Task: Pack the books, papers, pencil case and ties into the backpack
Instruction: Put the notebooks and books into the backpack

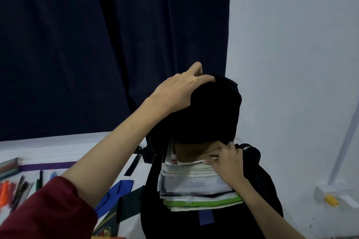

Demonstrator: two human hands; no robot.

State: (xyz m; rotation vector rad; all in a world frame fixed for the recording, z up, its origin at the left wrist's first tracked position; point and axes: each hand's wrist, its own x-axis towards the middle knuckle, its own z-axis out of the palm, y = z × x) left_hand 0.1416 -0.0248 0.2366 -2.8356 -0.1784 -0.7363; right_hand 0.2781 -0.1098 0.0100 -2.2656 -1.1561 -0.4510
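A black backpack (215, 114) stands on the white table, its top flap lifted. My left hand (180, 91) grips the flap's upper edge and holds it up. A stack of books and papers (194, 184) with white, green and brown covers sits half inside the open main compartment. My right hand (227, 163) rests on the right side of the stack, fingers curled over the top books. Ties lie on the table to the left: a blue one (114, 194), a dark green one (130, 202) and a purple one (48, 166).
Pens and markers (21, 186) lie scattered at the left edge beside a grey pencil case (8, 167). A dark curtain (97, 44) hangs behind the table. A white wall is on the right, with a white socket block (334, 196) on the floor.
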